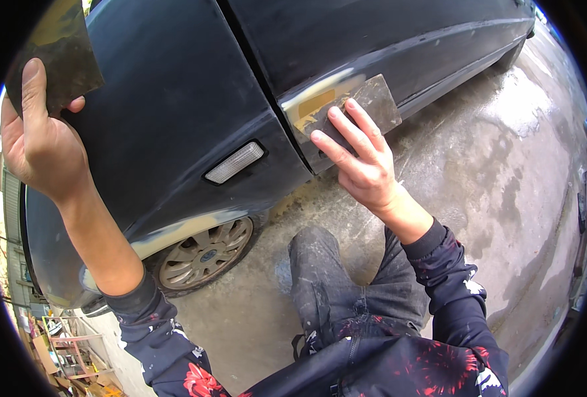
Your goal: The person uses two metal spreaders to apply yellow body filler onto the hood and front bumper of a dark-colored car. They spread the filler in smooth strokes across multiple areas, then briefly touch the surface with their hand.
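Note:
My left hand (48, 152) grips a flat dark putty board (72, 66), thumb across its face, with yellowish filler smeared on the upper part. With my right hand (369, 165) I hold a thin rectangular putty spreader (381, 99), fingers laid flat over it. The spreader lies against the lower front corner of a dark car door (360, 40). Beside its edge is a patch of yellow-tan body filler (316, 102), ringed by a paler sanded area. Some filler shows along the blade's left edge.
The matte dark front fender (161, 92) has a clear side lamp (236, 163). Below it, a pale filled arch surrounds the wheel (206, 255). My legs (320, 264) are over stained concrete floor (479, 178). A metal rack (75, 344) with cardboard stands at lower left.

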`<act>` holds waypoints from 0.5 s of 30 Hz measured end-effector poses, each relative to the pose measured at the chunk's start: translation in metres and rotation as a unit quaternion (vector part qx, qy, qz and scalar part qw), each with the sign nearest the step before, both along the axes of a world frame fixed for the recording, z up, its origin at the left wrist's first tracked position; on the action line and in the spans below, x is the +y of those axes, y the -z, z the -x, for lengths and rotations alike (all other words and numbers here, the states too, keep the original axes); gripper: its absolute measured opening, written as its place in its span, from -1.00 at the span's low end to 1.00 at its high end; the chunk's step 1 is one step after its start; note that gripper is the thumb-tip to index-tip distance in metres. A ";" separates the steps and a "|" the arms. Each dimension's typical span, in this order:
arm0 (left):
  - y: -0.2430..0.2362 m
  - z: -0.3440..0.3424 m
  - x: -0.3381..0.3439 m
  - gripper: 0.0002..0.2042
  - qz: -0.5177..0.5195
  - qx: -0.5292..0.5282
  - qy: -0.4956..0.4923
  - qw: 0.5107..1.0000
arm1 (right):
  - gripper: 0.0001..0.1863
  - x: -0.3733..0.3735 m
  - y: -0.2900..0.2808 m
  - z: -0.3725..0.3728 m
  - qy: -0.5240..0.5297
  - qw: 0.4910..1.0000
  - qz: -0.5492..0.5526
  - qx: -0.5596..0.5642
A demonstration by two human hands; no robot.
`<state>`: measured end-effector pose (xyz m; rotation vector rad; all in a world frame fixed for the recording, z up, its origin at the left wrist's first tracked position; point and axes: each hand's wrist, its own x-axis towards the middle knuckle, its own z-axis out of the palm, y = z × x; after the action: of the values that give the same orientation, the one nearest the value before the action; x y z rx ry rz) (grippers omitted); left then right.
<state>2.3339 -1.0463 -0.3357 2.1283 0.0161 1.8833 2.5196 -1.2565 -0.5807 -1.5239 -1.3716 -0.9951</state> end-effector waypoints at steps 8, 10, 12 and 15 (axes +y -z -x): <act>-0.002 0.005 0.008 -0.79 -0.028 0.010 -0.019 0.999 | -0.44 -0.009 -0.014 0.002 0.006 1.000 -0.008 -0.008; -0.003 0.006 0.010 -0.79 -0.028 0.020 -0.016 0.999 | -0.44 -0.003 -0.016 0.001 0.021 1.000 -0.001 -0.009; -0.001 0.007 0.011 -0.79 -0.068 0.023 -0.053 0.996 | -0.44 0.001 -0.014 0.001 0.030 0.999 -0.008 -0.012; 0.003 0.006 0.010 -0.80 -0.136 0.027 -0.135 0.981 | -0.41 -0.001 -0.006 0.005 0.041 0.999 0.015 -0.003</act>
<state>2.3277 -1.0364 -0.3386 2.4667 0.0661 2.0805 2.5151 -1.2571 -0.5747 -1.6120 -1.3425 -1.0357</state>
